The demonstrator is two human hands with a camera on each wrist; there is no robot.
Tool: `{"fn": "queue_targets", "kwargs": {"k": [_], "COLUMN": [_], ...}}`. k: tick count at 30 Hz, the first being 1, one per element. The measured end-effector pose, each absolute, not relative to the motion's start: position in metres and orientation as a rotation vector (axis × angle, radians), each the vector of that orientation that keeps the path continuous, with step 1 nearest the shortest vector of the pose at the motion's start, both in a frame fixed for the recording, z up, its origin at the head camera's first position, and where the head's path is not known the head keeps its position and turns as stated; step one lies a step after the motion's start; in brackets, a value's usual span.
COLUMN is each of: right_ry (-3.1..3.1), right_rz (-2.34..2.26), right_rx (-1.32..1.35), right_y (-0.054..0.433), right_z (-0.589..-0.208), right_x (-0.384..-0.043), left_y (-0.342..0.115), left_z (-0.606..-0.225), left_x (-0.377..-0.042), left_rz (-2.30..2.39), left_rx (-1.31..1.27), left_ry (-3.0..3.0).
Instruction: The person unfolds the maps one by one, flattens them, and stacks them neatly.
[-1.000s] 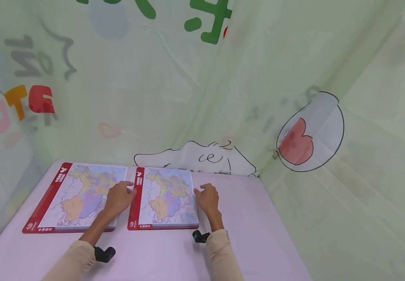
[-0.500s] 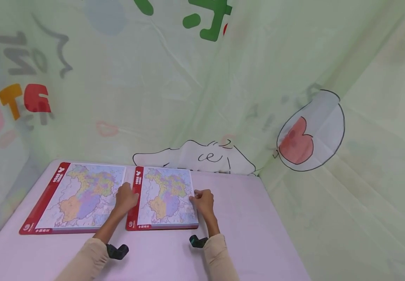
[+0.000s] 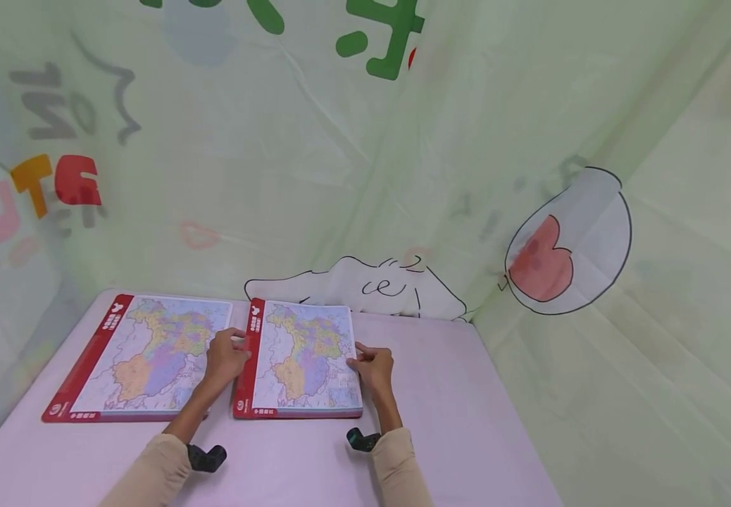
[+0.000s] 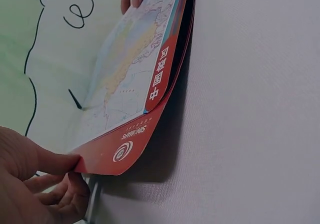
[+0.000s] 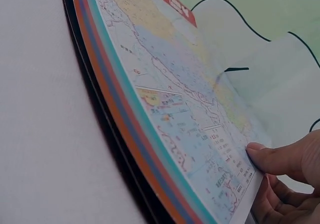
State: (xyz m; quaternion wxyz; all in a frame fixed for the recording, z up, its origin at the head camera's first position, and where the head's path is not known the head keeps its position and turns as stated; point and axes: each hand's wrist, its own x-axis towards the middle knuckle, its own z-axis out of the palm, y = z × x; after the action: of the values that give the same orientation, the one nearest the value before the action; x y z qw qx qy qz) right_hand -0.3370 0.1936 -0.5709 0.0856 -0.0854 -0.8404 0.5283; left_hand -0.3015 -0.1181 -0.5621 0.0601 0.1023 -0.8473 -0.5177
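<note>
A map board (image 3: pixel 305 362) with a red left border lies in front of me in the head view, between both hands. My left hand (image 3: pixel 226 358) pinches its left edge, thumb on top of the red border (image 4: pixel 107 159) and fingers beneath. My right hand (image 3: pixel 375 370) grips the right edge, with the thumb (image 5: pixel 280 159) on the printed face and the other fingers below. Coloured layers (image 5: pixel 127 119) show along its near edge. A shadow lies under the near left corner in the left wrist view.
A larger, similar map board (image 3: pixel 150 366) lies to the left, partly behind my left forearm. The table has a pale pink cover (image 3: pixel 467 436). A pale green printed curtain (image 3: pixel 315 176) hangs behind the table and along its sides.
My left hand has moved right onto the smaller map board's red edge. My right hand has come in to its right edge and pinches it. The larger board stays put.
</note>
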Motion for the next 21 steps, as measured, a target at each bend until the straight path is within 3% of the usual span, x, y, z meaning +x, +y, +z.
{"fn": "queue_targets", "kwargs": {"k": [21], "right_ry": [-2.451], "right_rz": [1.581], "right_rx": [-0.254], "right_y": [0.189], "right_z": [-0.556], "right_x": [-0.339], "left_y": [-0.151], "left_z": [-0.548], "left_x": [-0.296], "left_rz": [-1.447], "left_rx": [0.217], "left_ry": [-2.501]}}
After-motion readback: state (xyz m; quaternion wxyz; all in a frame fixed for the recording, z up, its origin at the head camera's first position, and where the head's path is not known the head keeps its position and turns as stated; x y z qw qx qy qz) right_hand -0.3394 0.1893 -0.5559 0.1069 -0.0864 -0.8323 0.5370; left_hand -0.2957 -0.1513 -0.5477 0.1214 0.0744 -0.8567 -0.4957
